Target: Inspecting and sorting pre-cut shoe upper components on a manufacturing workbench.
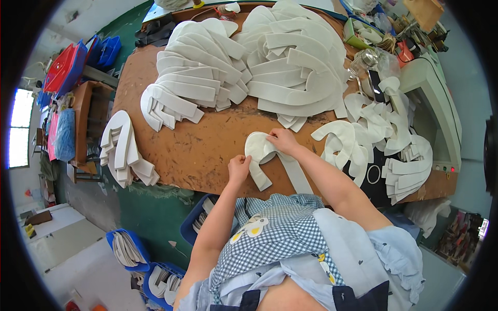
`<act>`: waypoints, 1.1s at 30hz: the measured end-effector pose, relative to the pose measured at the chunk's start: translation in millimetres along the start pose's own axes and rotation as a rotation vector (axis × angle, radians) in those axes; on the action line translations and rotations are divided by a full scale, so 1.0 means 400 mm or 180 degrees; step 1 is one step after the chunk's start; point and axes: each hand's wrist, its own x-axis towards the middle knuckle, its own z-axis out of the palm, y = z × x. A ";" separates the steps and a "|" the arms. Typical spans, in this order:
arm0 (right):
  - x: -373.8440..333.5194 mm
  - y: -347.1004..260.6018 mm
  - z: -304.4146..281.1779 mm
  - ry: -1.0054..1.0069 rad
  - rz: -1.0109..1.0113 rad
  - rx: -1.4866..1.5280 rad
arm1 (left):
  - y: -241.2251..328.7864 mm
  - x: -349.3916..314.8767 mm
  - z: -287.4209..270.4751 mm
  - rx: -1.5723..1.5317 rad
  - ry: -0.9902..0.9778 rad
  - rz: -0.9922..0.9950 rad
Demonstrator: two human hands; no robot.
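Observation:
A white U-shaped piece [256, 142] of soft, flat-looking material lies at the table's near edge. Its curve points away from me and its longer leg [295, 175] runs toward my apron. My left hand [239, 168] is closed at the outer left side of the curve, fingertips on the rim. At the upper right of the curve, my right hand [283, 140] pinches the edge between thumb and fingers. Beyond the hands rise two big heaps of similar white pieces, a left heap [192, 67] and a right heap [295, 62].
A smaller white stack [124, 150] sits at the table's left end. Loose white cut-outs [337, 137] and a grey-white machine [433, 103] with a red light are at right. Blue bins [127, 251] of white pieces stand on the floor, lower left. The brown tabletop [207, 145] is scuffed.

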 end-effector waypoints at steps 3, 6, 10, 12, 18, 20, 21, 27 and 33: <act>0.005 -0.008 0.012 0.0026 0.0022 -0.0087 | -0.029 0.008 -0.001 0.0027 0.0116 0.0054; 0.003 -0.010 0.019 0.0100 0.0070 -0.0149 | -0.030 0.005 0.003 0.0003 0.0272 0.0145; 0.006 -0.005 0.026 0.0227 0.0197 -0.0193 | 0.007 -0.005 0.004 0.0284 0.0369 0.0312; 0.003 -0.012 0.031 0.0265 0.0201 -0.0210 | 0.007 -0.006 0.002 0.0297 0.0463 0.0323; 0.003 -0.014 0.036 0.0348 0.0206 -0.0285 | 0.008 -0.003 0.005 0.0381 0.0443 0.0324; 0.002 -0.027 0.035 0.0363 0.0178 -0.0318 | 0.009 -0.002 0.002 0.0448 0.0442 0.0334; 0.003 -0.034 0.035 0.0316 0.0222 -0.0422 | 0.009 -0.002 0.000 0.0513 0.0444 0.0349; 0.004 -0.047 0.045 0.0185 0.0347 -0.0821 | 0.002 -0.019 -0.017 0.0681 -0.0038 0.0106; 0.002 -0.050 0.042 0.0131 0.0396 -0.0782 | -0.018 -0.072 -0.026 -0.0083 -0.0449 -0.0695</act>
